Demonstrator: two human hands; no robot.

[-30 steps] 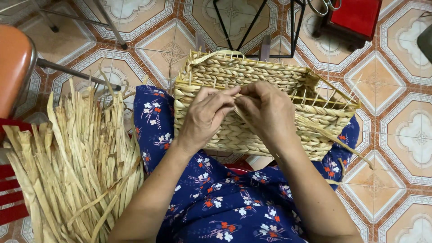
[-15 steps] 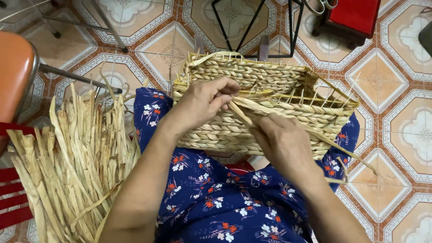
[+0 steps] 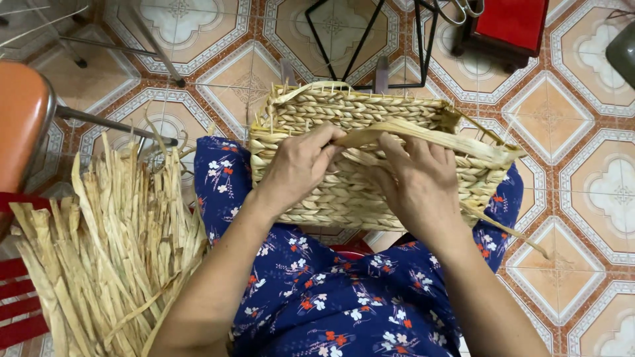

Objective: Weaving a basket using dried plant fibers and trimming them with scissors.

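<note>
A woven straw basket (image 3: 344, 109) rests on my lap, which is covered in blue floral cloth (image 3: 331, 297). A flat dried straw strand (image 3: 456, 142) runs across the basket's near rim toward the right corner. My left hand (image 3: 297, 165) pinches the left end of that strand against the rim. My right hand (image 3: 417, 178) lies on the basket's near wall, fingers pressing the same strand just right of the left hand. Another loose strand (image 3: 509, 231) trails off the basket's lower right.
A thick bundle of dried straw strips (image 3: 106, 251) lies to my left. An orange chair seat (image 3: 20, 125) with metal legs stands at far left. A black metal frame (image 3: 370, 39) and a red stool (image 3: 512, 23) stand beyond the basket on the patterned tile floor (image 3: 575, 198).
My right hand has risen from the basket's lower wall back to the rim beside the left hand. The strand now lies flatter along the rim toward the right.
</note>
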